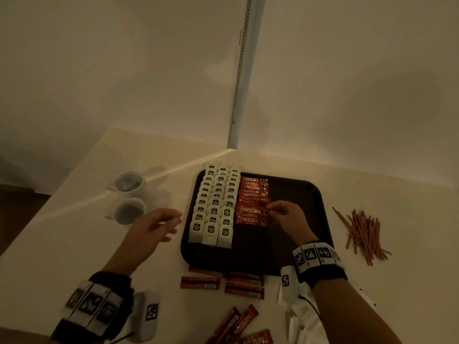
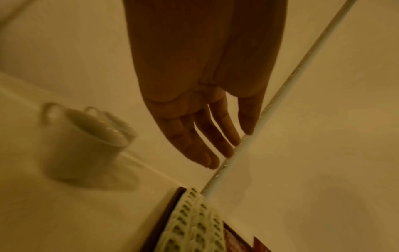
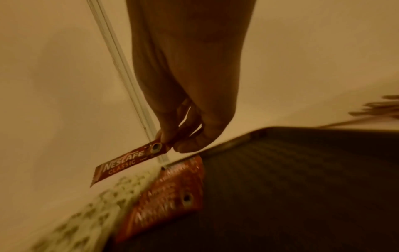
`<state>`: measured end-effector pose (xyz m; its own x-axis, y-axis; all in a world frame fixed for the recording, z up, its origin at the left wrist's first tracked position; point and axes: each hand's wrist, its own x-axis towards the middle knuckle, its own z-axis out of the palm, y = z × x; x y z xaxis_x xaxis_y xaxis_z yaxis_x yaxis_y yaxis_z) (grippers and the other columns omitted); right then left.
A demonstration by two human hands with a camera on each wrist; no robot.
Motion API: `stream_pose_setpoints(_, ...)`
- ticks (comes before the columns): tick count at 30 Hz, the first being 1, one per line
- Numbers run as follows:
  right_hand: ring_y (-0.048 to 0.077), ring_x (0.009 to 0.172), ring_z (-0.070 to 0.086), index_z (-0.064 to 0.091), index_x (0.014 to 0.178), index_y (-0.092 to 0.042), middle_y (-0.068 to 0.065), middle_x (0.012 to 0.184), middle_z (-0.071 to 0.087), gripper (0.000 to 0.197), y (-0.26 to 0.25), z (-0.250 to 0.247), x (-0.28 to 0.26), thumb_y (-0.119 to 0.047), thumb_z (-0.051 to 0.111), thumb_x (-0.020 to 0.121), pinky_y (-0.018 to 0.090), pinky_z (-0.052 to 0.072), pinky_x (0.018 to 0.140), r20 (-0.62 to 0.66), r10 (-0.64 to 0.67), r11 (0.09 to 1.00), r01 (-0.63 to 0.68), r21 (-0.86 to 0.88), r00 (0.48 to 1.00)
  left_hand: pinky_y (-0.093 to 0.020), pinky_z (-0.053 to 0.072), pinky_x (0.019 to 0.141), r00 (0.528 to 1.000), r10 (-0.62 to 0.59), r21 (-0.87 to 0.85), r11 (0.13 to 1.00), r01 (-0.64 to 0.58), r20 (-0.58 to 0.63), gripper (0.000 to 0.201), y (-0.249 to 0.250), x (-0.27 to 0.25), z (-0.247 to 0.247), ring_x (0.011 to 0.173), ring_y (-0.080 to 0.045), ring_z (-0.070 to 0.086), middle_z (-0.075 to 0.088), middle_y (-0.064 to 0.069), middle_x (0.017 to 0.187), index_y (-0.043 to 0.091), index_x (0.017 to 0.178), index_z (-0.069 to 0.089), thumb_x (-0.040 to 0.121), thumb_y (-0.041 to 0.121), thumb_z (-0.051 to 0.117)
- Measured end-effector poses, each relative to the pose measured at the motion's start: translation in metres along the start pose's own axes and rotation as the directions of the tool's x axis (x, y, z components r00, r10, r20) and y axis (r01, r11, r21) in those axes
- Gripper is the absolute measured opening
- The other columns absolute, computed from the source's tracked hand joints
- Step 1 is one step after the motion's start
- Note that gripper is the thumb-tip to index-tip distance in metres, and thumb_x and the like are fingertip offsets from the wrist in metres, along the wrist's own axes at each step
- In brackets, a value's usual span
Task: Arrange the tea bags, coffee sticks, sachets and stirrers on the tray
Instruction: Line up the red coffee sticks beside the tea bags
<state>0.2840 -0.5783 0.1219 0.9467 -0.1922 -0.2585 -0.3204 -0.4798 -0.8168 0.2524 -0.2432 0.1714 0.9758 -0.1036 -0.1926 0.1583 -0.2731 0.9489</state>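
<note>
A red coffee stick (image 3: 129, 163) was pinched at one end by the thumb and fingers of the right hand (image 1: 288, 217), and it was held just above the column of red coffee sticks (image 1: 253, 199) already laid on the dark tray (image 1: 298, 244). Just beside this column, on its left, three columns of pale tea bags (image 1: 216, 204) were set in overlapping rows, and the farthest ones reached over the far rim of the tray. The left hand (image 1: 154, 227) was kept above the table, just left of the tray and apart from it, with the fingers (image 2: 205, 136) loosely extended and nothing held in them. More coffee sticks (image 1: 223, 281) were left on the table at the near edge of the tray, and a loose heap of reddish stirrers (image 1: 362, 234) was seen on the table to the right of the tray. On the held stick the words "NESCAFE CLASSIC" could be read, and "NESCAFE" was printed on the sticks on the tray; the dark labels of the tea bags were too small to be read. Two white cups (image 1: 129, 194) were placed to the left of the tray. Everything was set on a cream table (image 1: 74, 244) pushed into a corner of pale walls, where a thin vertical strip (image 1: 242, 70) was fixed, and the light was dim and yellowish.
</note>
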Motion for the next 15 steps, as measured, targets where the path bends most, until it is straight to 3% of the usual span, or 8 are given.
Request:
stream_pose_setpoints(4,0.011,0.092,0.061,0.062,0.083,-0.027,0.000,0.105,0.065,0.021,0.030,0.011,0.001,-0.007,0.060,0.088,0.019,0.048,0.073,0.015,0.097,0.995,-0.097,-0.014,0.995,-0.036,0.052,0.074,0.984,-0.161,0.001,0.987,0.161,-0.074,0.014,-0.041,-0.034,-0.025,0.079,-0.021,0.068,0.073,0.001,0.088,0.014,0.094,0.069,0.092,0.008,0.057)
stream_pose_setpoints(9,0.014,0.096,0.060,0.061,0.084,-0.026,-0.002,0.101,0.064,0.017,0.041,0.024,0.002,-0.009,0.062,0.087,0.027,0.047,0.083,0.019,0.138,0.989,-0.137,-0.047,0.990,-0.036,0.049,0.070,0.927,-0.341,-0.065,0.940,0.335,-0.154,0.016,-0.080,-0.067,-0.044,0.078,-0.031,0.064,0.073,-0.010,0.085,0.007,0.093,0.068,0.093,0.002,0.053)
stream_pose_setpoints(15,0.011,0.094,0.058,0.065,0.094,-0.017,-0.003,0.099,0.062,0.011,0.043,0.031,0.002,-0.009,0.061,0.087,0.025,0.045,0.085,-0.071,0.160,0.983,-0.166,-0.081,0.984,-0.039,0.046,0.076,0.866,-0.479,-0.101,0.878,0.468,-0.141,0.018,-0.103,-0.090,-0.053,0.083,-0.036,0.062,0.070,-0.015,0.094,0.006,0.093,0.067,0.096,0.004,0.050)
